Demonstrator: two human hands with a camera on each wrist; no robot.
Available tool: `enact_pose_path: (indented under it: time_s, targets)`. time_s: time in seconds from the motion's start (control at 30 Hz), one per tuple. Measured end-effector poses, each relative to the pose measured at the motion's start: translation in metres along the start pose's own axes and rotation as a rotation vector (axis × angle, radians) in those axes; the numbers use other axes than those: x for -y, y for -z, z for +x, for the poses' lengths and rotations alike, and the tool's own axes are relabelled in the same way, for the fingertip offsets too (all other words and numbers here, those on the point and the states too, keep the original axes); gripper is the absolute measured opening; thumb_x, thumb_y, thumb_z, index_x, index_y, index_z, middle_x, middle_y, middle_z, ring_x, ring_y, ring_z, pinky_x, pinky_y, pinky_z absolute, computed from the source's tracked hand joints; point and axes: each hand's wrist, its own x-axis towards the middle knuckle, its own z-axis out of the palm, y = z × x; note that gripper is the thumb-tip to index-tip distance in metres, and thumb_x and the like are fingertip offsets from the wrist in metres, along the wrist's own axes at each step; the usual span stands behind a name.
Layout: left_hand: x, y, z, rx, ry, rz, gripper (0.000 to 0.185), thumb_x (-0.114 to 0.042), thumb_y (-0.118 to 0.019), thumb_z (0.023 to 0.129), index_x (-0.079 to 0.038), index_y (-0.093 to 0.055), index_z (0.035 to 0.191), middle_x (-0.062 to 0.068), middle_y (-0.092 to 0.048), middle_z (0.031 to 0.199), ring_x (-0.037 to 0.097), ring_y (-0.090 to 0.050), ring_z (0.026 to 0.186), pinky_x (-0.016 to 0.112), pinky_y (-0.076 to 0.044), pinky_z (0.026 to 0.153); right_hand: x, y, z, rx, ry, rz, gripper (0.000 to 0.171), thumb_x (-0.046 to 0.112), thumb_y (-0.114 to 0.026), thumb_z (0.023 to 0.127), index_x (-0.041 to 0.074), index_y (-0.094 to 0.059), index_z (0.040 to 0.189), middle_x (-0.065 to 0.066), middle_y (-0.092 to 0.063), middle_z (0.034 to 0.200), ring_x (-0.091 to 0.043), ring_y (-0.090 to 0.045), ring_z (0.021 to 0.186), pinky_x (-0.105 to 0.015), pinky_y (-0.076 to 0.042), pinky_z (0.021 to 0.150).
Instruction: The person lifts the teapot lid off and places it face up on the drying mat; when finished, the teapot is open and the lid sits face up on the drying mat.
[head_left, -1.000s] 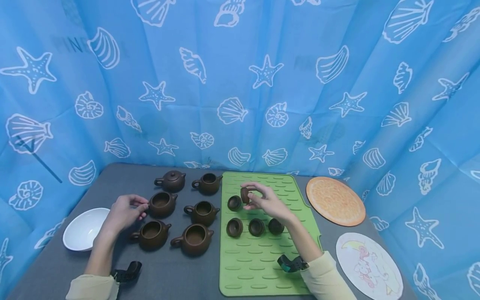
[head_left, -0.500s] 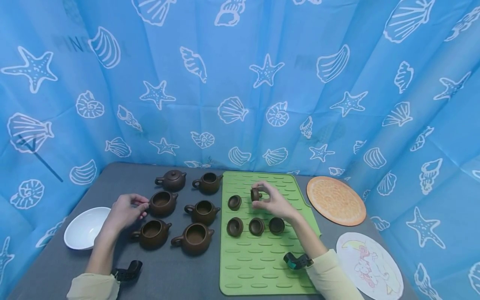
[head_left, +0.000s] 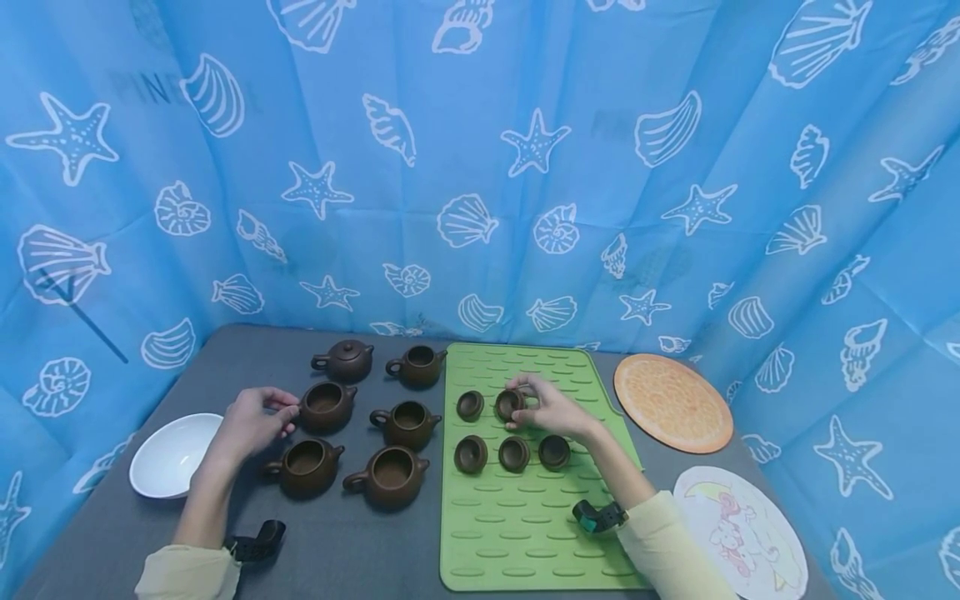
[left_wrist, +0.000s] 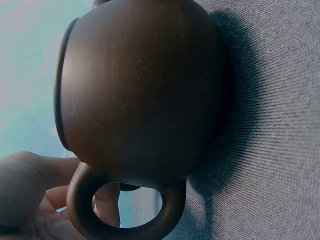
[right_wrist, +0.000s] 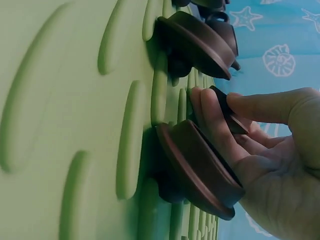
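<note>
Head view shows the right hand (head_left: 553,408) pinching a lid (head_left: 510,404) at the green mat (head_left: 517,525), seemingly setting it down at 12 o'clock of the middle lid (head_left: 513,453), while the left hand (head_left: 251,423) pinches the teapot (head_left: 325,406) handle; release comes next.

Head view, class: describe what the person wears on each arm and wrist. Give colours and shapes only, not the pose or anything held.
Both arms wear pale cream long sleeves, pushed back so the forearms are bare. The left hand and right hand are bare, with no gloves or rings visible. A small black device sits at the left wrist; a black and teal one sits at the right wrist.
</note>
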Motion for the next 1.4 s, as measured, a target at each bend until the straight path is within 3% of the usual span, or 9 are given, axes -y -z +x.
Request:
enact_pose_path:
  time_s: [0.2, 0.33, 0.6, 1.03, 1.17, 1.4]
  targets:
    - [0.001, -0.001, 0.001, 0.006, 0.004, 0.005, 0.027, -0.012, -0.059, 0.112, 0.008, -0.066, 0.128, 0.023, -0.072, 0.111, 0.018, -0.073, 0.084, 0.029, -0.057, 0.071, 0.000, 0.003, 0.003, 0.015, 0.031, -0.113, 0.052, -0.010, -0.056, 0.105, -0.016, -0.038, 0.153, -0.043, -0.040, 0.157, -0.041, -0.080, 0.099, -0.041, -0.067, 0.093]
    - [0.001, 0.000, 0.001, 0.003, 0.003, 0.009, 0.027, -0.012, -0.059, 0.111, 0.009, -0.066, 0.127, 0.023, -0.072, 0.110, 0.019, -0.073, 0.084, 0.030, -0.056, 0.072, 0.000, 0.005, 0.004, 0.023, 0.033, -0.152, 0.051, -0.008, -0.057, 0.104, -0.016, -0.040, 0.152, -0.043, -0.045, 0.151, -0.032, -0.080, 0.091, -0.041, -0.068, 0.087]
    - [0.000, 0.001, 0.001, 0.003, 0.018, 0.013, 0.027, -0.011, -0.059, 0.111, 0.009, -0.066, 0.128, 0.024, -0.072, 0.109, 0.019, -0.072, 0.084, 0.031, -0.056, 0.071, -0.001, 0.006, 0.005, 0.055, 0.032, -0.188, 0.048, -0.009, -0.055, 0.104, -0.015, -0.042, 0.150, -0.040, -0.050, 0.138, -0.032, -0.079, 0.090, -0.044, -0.068, 0.086]
    - [-0.003, 0.005, 0.000, 0.024, -0.004, 0.031, 0.029, -0.013, -0.060, 0.111, 0.009, -0.065, 0.129, 0.022, -0.073, 0.107, 0.021, -0.072, 0.086, 0.032, -0.053, 0.073, 0.001, 0.008, 0.010, 0.082, 0.044, -0.305, 0.052, 0.005, -0.063, 0.107, -0.011, -0.042, 0.152, -0.041, -0.047, 0.145, -0.027, -0.075, 0.082, -0.044, -0.066, 0.076]
    - [-0.003, 0.005, 0.000, 0.027, -0.017, 0.043, 0.028, -0.013, -0.060, 0.111, 0.009, -0.066, 0.128, 0.021, -0.073, 0.105, 0.021, -0.071, 0.085, 0.032, -0.053, 0.073, 0.004, 0.011, 0.011, 0.041, 0.021, -0.291, 0.053, 0.009, -0.063, 0.109, -0.008, -0.041, 0.154, -0.038, -0.051, 0.141, -0.023, -0.072, 0.074, -0.045, -0.065, 0.071]
    - [-0.003, 0.007, 0.002, 0.035, -0.031, 0.072, 0.026, -0.013, -0.062, 0.110, 0.008, -0.068, 0.125, 0.019, -0.073, 0.101, 0.020, -0.070, 0.083, 0.033, -0.054, 0.072, 0.010, 0.013, 0.014, -0.124, 0.032, -0.257, 0.042, 0.011, -0.058, 0.111, -0.010, -0.048, 0.147, -0.029, -0.059, 0.123, -0.023, -0.063, 0.056, -0.049, -0.063, 0.062]
